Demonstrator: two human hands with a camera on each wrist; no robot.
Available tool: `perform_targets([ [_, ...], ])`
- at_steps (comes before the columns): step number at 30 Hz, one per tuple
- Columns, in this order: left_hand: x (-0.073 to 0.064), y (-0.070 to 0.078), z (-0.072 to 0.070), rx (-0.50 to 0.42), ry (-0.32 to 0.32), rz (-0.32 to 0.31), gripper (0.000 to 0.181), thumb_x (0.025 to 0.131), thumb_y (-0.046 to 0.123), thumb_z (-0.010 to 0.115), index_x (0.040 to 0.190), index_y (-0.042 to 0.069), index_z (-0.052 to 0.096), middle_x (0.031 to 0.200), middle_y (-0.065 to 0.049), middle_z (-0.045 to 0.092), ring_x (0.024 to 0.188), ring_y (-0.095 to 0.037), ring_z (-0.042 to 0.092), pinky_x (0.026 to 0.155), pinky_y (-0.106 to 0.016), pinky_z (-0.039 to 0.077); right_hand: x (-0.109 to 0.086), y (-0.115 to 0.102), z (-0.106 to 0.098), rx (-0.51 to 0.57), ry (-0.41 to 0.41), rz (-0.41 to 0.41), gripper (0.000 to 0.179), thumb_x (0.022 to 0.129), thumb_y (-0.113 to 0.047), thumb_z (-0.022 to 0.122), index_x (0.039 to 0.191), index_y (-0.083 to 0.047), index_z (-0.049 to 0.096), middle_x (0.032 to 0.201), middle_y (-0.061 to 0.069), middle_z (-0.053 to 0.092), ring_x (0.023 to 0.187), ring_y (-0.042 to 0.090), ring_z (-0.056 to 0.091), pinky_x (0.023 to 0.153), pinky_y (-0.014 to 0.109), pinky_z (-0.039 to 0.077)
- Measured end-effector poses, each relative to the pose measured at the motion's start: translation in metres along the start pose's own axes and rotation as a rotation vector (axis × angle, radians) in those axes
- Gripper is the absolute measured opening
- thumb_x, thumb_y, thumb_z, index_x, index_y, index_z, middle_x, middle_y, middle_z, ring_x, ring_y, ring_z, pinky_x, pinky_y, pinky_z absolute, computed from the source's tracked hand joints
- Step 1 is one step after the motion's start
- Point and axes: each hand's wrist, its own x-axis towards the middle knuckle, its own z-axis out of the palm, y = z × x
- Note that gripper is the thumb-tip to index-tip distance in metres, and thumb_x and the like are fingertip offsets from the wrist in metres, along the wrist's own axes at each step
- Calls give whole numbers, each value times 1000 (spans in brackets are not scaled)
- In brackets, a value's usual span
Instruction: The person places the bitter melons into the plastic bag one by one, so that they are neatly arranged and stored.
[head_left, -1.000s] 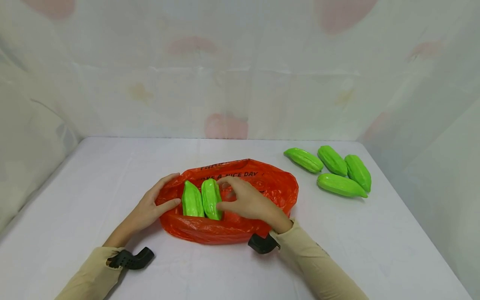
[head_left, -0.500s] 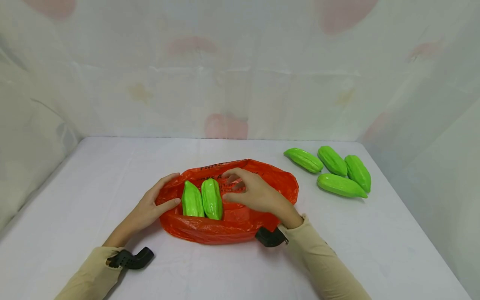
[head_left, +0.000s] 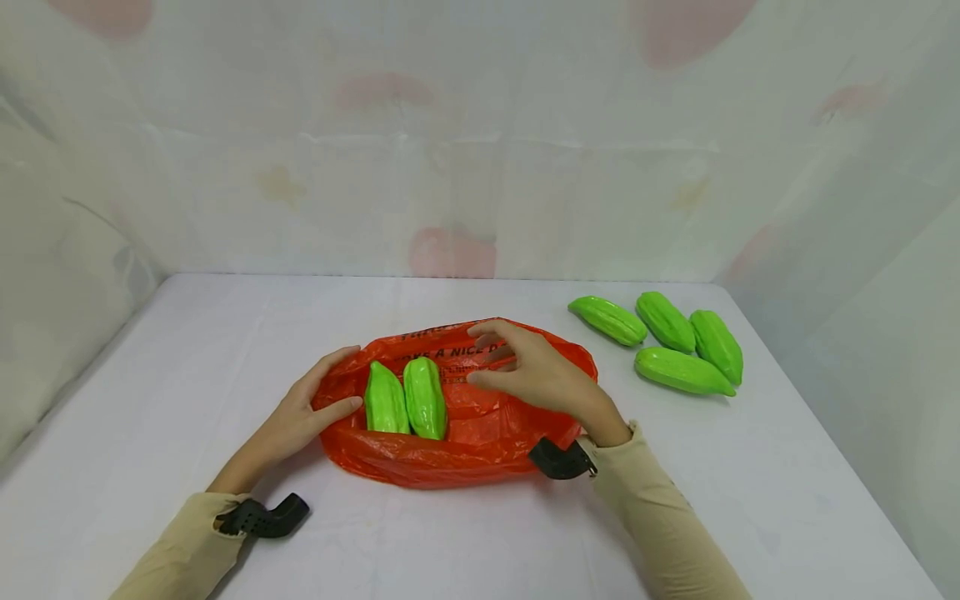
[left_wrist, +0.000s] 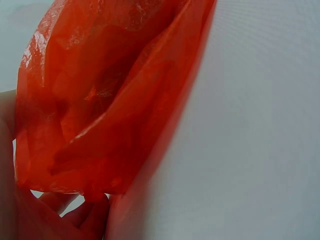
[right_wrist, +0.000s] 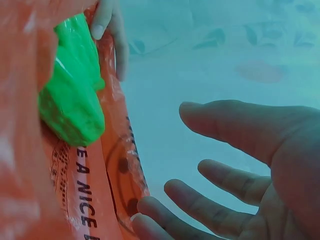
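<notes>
A red plastic bag (head_left: 420, 467) with black lettering lies with its mouth spread. Inside it, on the left, two bright green ridged bitter gourds, a left one (head_left: 386, 400) and a right one (head_left: 425, 398), lie side by side. My left hand (head_left: 303, 417) holds the bag's left edge, its thumb over the rim near the left gourd; part of that hand also shows in the left wrist view. Above the bag's right half hovers my right hand (head_left: 543, 375), holding nothing. Its fingers (right_wrist: 227, 182) are spread and loosely bent, apart from the gourds.
At the table's back right lie several more bitter gourds, among them a front one (head_left: 684, 371) and a left one (head_left: 607, 320). A white cloth (head_left: 480, 542) covers the table. A patterned curtain (head_left: 480, 167) hangs behind it.
My right hand has let go of the right gourd inside the bag and drawn back to the right, upward in the head view. The left hand and the bag have hardly moved.
</notes>
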Motion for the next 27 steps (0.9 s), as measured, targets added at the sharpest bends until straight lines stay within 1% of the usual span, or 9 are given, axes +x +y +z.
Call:
perform_targets([
  [2,0,0,0,-1,0,0,66,97,21,63,155,19,31,155,-13,39,138,-36,38,108,-65,34,0,2,-2,-1,3,0,55,91,-25,73,140,-18,50,133,1,58,124,21,56,102,42,50],
  [8,0,0,0,-5,-4,-4,66,97,22,63,155,20,31,156,-12,39,138,-35,38,108,-64,35,-3,8,-9,15,6,-5,57,91,-23,72,142,-12,47,134,5,58,128,29,54,104,47,48],
  [14,0,1,0,-6,-9,-11,66,97,23,63,155,18,31,156,-13,39,139,-35,38,108,-66,35,-9,15,-17,-16,31,7,55,92,-25,71,141,-13,48,136,8,58,128,32,55,104,50,48],
  [18,0,1,0,-4,-10,-11,66,97,23,63,155,19,31,155,-13,39,139,-35,38,108,-65,35,-14,21,-21,-42,46,-19,54,92,-24,71,140,-13,49,136,10,58,124,33,57,102,50,49],
  [24,0,2,0,-5,-7,-10,66,97,22,62,155,15,30,156,-14,38,138,-36,38,108,-65,35,-24,29,-25,-46,85,-60,53,91,-22,73,139,-13,52,133,6,61,121,33,60,100,49,50],
  [27,0,2,0,-4,-9,-10,66,97,22,62,155,14,30,156,-14,38,138,-36,38,107,-65,36,-31,32,-29,-53,109,-73,52,90,-20,73,138,-12,53,131,7,62,119,33,61,100,48,50],
])
